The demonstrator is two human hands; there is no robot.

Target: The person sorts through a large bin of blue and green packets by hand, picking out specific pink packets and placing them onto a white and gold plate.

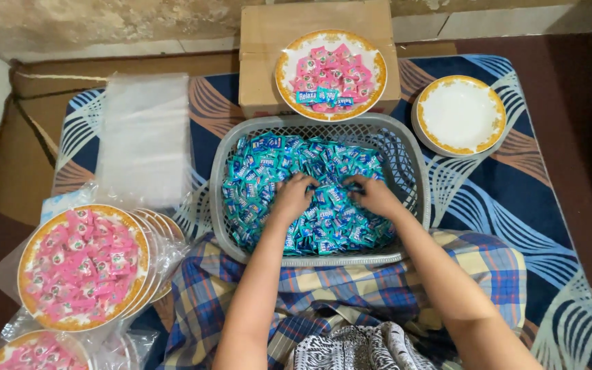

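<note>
A grey plastic basket (415, 159) sits in front of me, filled with several small blue-green wrapped candies (277, 156). Both my hands are down in the pile. My left hand (293, 194) rests palm down on the candies left of the middle, fingers curled into them. My right hand (374, 194) lies just to its right, fingers pinched among the wrappers. Whether either hand has closed on a candy is hidden by the fingers.
A plate of pink candies (330, 72) with a few blue ones rests on a cardboard box (262, 41) behind the basket. An empty white plate (459, 114) lies at the right. Stacked plates with pink candies (81, 266) and clear plastic bags (144, 137) lie at the left.
</note>
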